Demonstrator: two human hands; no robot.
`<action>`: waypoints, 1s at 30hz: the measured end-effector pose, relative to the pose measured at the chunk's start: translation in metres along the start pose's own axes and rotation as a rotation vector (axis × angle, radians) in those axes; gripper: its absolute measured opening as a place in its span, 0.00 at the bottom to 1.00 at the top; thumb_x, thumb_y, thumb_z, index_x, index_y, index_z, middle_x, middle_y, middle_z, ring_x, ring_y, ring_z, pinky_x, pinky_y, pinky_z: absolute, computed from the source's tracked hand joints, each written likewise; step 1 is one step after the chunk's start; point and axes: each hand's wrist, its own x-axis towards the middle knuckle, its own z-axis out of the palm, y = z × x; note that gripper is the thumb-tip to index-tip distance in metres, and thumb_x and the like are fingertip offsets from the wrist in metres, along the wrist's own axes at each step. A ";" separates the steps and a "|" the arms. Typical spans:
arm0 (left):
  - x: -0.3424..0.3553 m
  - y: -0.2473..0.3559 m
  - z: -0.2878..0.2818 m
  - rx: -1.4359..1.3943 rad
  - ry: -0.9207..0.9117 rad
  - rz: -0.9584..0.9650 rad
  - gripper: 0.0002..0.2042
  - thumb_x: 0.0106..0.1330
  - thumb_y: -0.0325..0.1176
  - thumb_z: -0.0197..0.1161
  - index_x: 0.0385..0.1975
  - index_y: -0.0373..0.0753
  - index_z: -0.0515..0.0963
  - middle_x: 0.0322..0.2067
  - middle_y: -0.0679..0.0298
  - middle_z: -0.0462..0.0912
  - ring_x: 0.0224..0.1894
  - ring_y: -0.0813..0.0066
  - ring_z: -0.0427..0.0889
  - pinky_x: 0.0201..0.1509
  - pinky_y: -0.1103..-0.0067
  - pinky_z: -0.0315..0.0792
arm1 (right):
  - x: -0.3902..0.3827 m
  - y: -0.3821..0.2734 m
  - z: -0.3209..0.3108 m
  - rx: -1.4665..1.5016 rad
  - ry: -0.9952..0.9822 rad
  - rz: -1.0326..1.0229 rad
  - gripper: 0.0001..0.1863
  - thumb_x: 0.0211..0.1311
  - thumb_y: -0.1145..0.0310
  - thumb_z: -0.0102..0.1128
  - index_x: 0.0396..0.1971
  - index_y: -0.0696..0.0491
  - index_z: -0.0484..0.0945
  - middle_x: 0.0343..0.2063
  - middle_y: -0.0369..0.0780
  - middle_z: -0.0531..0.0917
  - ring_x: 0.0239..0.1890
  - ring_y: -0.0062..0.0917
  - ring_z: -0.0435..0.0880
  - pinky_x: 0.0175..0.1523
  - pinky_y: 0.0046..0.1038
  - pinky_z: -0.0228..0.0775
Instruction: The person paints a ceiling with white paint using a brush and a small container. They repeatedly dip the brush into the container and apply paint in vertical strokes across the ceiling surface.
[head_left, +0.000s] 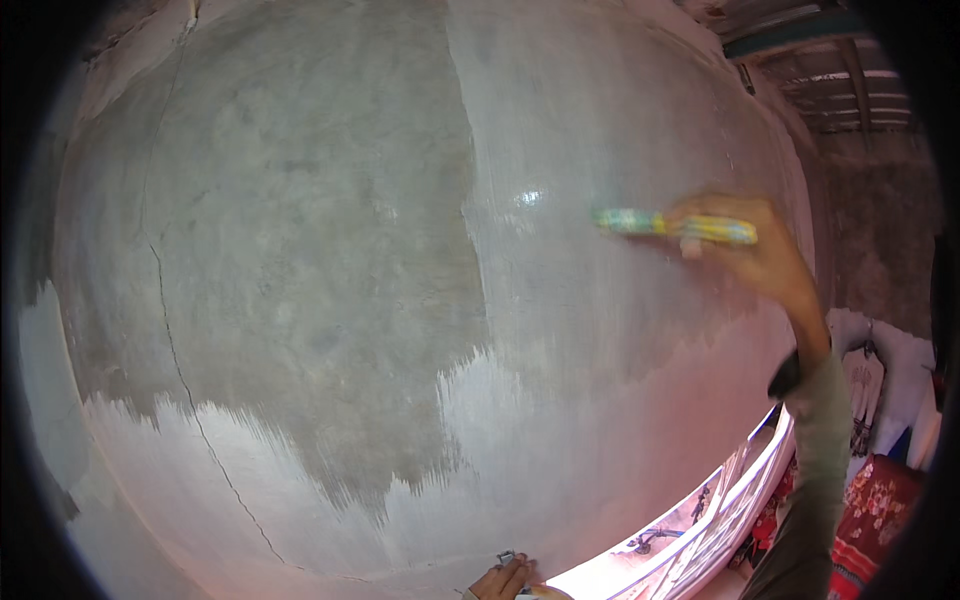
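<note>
My right hand (735, 240) is closed round the yellow handle of a paintbrush (628, 221). The brush lies nearly level, its greenish-white head pointing left against the wall (330, 250), and both hand and brush are blurred. Pale wet-looking paint (540, 300) covers the wall's right part and a jagged-edged band low down; bare grey plaster shows at upper left. Low in the middle, my left hand (500, 580) has its fingers curled. A small metal piece sticks up beside its fingertips, and what the hand grips is mostly cut off by the lower edge.
A long thin crack (165, 310) runs down the wall's left side. At lower right is a bright opening with white bars (715, 530). Red flowered cloth (875, 510) lies beyond my right forearm. Roof beams (850, 80) and corrugated sheeting show at upper right.
</note>
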 end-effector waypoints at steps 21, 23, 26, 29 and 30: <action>-0.012 0.012 -0.008 0.033 -0.142 -0.126 0.36 0.59 0.45 0.72 0.66 0.36 0.71 0.65 0.44 0.72 0.66 0.42 0.72 0.69 0.57 0.68 | 0.307 -0.032 0.002 -0.160 0.452 -0.492 0.13 0.64 0.67 0.65 0.41 0.60 0.86 0.35 0.46 0.90 0.37 0.28 0.87 0.43 0.33 0.76; -0.024 -0.006 0.007 -0.088 -0.233 -0.296 0.37 0.57 0.45 0.74 0.67 0.37 0.71 0.66 0.43 0.71 0.67 0.42 0.71 0.69 0.57 0.67 | 0.289 -0.045 0.001 -0.176 0.386 -0.424 0.13 0.64 0.67 0.65 0.41 0.61 0.86 0.34 0.47 0.89 0.36 0.28 0.86 0.43 0.33 0.76; -0.021 -0.008 0.010 -0.085 -0.303 -0.300 0.38 0.57 0.46 0.74 0.68 0.37 0.71 0.67 0.44 0.70 0.68 0.42 0.70 0.70 0.57 0.65 | 0.250 -0.041 0.009 -0.228 0.348 -0.505 0.12 0.64 0.67 0.65 0.39 0.62 0.86 0.32 0.46 0.89 0.34 0.27 0.86 0.41 0.32 0.76; -0.011 0.005 -0.003 -0.057 -0.243 -0.237 0.38 0.57 0.45 0.74 0.68 0.39 0.70 0.67 0.46 0.70 0.69 0.44 0.69 0.71 0.57 0.64 | 0.196 -0.048 0.010 -0.122 0.230 -0.399 0.11 0.64 0.69 0.66 0.39 0.61 0.86 0.31 0.43 0.89 0.33 0.25 0.86 0.41 0.30 0.76; -0.015 0.010 -0.006 -0.062 -0.207 -0.233 0.38 0.56 0.45 0.75 0.68 0.39 0.70 0.68 0.46 0.70 0.69 0.44 0.69 0.72 0.57 0.64 | 0.180 -0.049 0.016 -0.107 0.219 -0.433 0.10 0.63 0.69 0.67 0.38 0.61 0.87 0.31 0.42 0.89 0.34 0.25 0.86 0.41 0.30 0.76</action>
